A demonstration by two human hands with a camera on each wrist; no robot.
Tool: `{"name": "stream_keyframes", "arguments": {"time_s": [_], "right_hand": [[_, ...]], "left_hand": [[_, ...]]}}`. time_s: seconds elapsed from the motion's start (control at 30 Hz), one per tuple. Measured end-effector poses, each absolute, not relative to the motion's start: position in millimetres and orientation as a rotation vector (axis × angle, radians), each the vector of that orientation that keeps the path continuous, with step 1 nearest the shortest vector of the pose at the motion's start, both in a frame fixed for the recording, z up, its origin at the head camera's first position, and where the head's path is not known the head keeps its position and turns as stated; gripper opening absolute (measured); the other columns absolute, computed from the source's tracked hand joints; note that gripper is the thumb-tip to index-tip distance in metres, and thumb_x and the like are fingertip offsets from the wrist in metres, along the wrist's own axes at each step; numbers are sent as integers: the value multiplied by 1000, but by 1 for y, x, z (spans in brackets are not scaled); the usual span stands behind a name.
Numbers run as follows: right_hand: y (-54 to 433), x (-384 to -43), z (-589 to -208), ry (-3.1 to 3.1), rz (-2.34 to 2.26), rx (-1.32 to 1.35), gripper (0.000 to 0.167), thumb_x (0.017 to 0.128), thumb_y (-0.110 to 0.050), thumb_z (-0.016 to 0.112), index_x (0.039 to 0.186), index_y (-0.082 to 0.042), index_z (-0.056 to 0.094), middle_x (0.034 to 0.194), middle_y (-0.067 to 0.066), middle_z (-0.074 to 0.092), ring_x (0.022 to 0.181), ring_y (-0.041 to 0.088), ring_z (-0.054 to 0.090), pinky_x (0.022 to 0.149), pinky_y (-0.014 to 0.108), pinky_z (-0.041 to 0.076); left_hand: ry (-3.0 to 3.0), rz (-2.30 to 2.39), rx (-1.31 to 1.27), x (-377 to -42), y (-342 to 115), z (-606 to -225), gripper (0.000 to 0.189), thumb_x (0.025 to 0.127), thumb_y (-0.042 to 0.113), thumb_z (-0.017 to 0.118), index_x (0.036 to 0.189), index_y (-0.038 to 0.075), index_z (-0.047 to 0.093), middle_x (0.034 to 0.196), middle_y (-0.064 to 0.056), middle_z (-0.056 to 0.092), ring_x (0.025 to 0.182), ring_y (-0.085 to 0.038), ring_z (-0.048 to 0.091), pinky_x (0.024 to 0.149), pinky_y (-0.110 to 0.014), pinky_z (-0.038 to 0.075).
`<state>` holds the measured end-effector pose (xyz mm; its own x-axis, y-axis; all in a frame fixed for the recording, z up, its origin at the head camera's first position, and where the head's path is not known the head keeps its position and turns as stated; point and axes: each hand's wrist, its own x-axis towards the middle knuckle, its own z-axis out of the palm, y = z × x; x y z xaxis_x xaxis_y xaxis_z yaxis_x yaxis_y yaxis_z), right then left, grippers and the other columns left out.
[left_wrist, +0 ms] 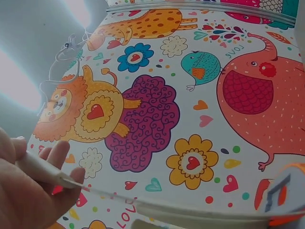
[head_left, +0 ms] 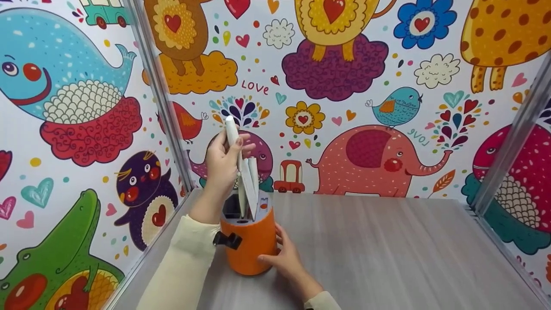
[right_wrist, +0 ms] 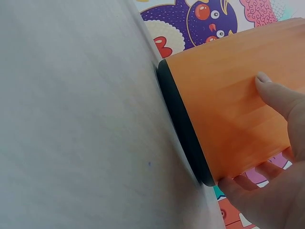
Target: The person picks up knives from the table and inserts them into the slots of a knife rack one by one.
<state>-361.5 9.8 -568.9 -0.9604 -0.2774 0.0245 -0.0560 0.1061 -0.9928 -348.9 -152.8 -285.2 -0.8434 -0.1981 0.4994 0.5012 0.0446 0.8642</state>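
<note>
In the head view, an orange knife block with a grey slotted top stands upright on the table. Curled round its side is my right hand, thumb in front and fingers at the far side; the right wrist view shows this grip on the orange wall too. My left hand holds a knife by its white handle above the block. Its thin blade runs down towards the block's top; how deep the tip sits is unclear. Another pale handle stands up beside it.
The grey wood-grain table extends to the right of the block. Cartoon-printed walls rise behind and at both sides, with metal posts at the corners. A black clip sits by the left cuff.
</note>
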Motion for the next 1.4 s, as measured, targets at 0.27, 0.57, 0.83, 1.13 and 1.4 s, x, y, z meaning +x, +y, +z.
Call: {"name": "stream_keyframes", "arguments": {"time_s": [0.27, 0.57, 0.83, 1.13, 1.4], "right_hand": [[9, -360, -570, 2219, -1950, -330, 112, 75, -38, 98, 166, -26, 35, 170, 10, 41, 153, 40, 42, 126, 64, 35], [11, -362, -569, 2232, -1952, -342, 111, 75, -40, 97, 166, -26, 34, 170, 11, 40, 153, 41, 42, 125, 65, 35], [11, -362, -570, 2242, -1944, -361, 112, 75, -44, 96, 166, -25, 34, 170, 12, 41, 152, 41, 43, 125, 64, 35], [13, -361, -574, 2275, -1958, -438, 110, 77, -41, 97, 166, -22, 35, 168, 13, 42, 150, 41, 45, 124, 63, 38], [11, -359, -575, 2267, -2011, -542, 108, 79, -36, 96, 166, -19, 35, 166, 15, 44, 147, 41, 46, 123, 64, 39]], "left_hand": [[-1899, -1817, -276, -351, -143, -313, 45, 110, 16, 58, 154, 8, 50, 131, -16, 72, 115, -30, 77, 108, -43, 58], [-1946, -1797, -280, -350, -138, -341, 48, 110, 20, 58, 156, 7, 47, 133, -16, 72, 117, -29, 77, 109, -44, 56], [-1967, -1782, -316, -346, -137, -356, 45, 112, 16, 55, 154, 5, 46, 129, -17, 73, 116, -32, 77, 114, -50, 52], [-2111, -1710, -397, -343, -138, -378, 50, 113, 24, 53, 159, 9, 40, 126, -18, 71, 113, -30, 78, 114, -62, 49], [-2135, -1727, -395, -339, -143, -391, 50, 113, 21, 52, 160, 8, 37, 128, -18, 71, 114, -32, 77, 115, -65, 48]]}}
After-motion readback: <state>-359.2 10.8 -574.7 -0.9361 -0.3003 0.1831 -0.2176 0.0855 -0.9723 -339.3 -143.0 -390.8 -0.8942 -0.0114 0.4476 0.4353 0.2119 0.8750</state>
